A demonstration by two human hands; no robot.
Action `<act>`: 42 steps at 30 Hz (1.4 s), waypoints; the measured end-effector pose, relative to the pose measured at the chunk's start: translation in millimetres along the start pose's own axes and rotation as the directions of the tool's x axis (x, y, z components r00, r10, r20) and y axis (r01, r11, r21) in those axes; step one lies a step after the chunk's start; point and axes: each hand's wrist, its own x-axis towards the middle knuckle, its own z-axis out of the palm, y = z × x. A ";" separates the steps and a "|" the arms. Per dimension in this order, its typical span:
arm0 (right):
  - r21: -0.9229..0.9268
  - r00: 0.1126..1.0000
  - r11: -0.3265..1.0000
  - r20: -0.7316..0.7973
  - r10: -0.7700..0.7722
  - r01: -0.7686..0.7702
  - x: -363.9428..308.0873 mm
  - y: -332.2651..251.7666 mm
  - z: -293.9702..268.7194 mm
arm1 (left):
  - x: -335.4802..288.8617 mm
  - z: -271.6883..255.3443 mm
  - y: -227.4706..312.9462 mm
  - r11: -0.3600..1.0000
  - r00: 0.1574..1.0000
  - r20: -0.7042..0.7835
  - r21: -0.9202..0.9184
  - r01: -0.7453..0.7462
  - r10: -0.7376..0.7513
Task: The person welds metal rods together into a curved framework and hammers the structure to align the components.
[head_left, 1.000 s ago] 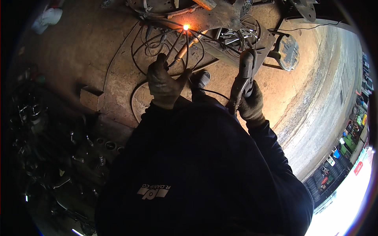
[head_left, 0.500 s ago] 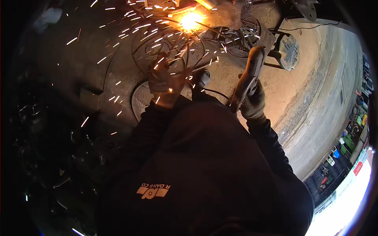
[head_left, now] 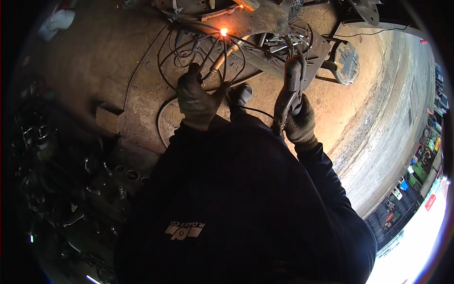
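Note:
My gloved left hand is closed around the lower end of a welding electrode holder with a tan grip. Its rod reaches up to a small orange glowing spot on the edge of a rusty metal workpiece. My gloved right hand grips a dark, curved hand tool, held upright to the right of the weld point; its exact kind is hard to tell. My shoe shows between the hands. My dark sleeves and torso fill the lower middle.
Black cables loop over the concrete floor around the workpiece. A round metal stand is at the upper right, a block at the left, a white rag at the top left. Dark metal parts crowd the left side.
The bright arc and wide shower of sparks from half a second ago have died down to a small glow. Both hands stay almost where they were.

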 end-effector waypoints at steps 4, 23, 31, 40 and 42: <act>0.043 1.000 0.999 -0.004 -0.018 0.019 1.4 -1.5 1.1 | -0.3 -1.2 3.1 0.998 0.998 0.019 -0.002 0.056 -0.056; 0.332 0.971 0.927 0.100 -0.217 0.173 12.8 0.8 3.2 | -2.5 2.9 0.2 0.998 0.998 0.017 0.017 0.060 -0.061; -0.055 0.999 0.998 -0.034 -0.002 0.000 5.5 -6.3 2.4 | 0.3 -0.3 4.5 0.997 0.998 -0.020 0.048 0.064 -0.063; -0.021 0.999 0.999 -0.009 -0.033 0.032 7.2 -9.3 3.9 | -2.8 -2.1 1.3 0.998 0.998 0.010 -0.009 0.060 -0.060; -0.025 0.999 0.999 -0.011 -0.033 0.033 7.6 -11.1 4.3 | -1.8 -0.3 1.8 0.999 0.999 -0.020 0.004 0.032 -0.032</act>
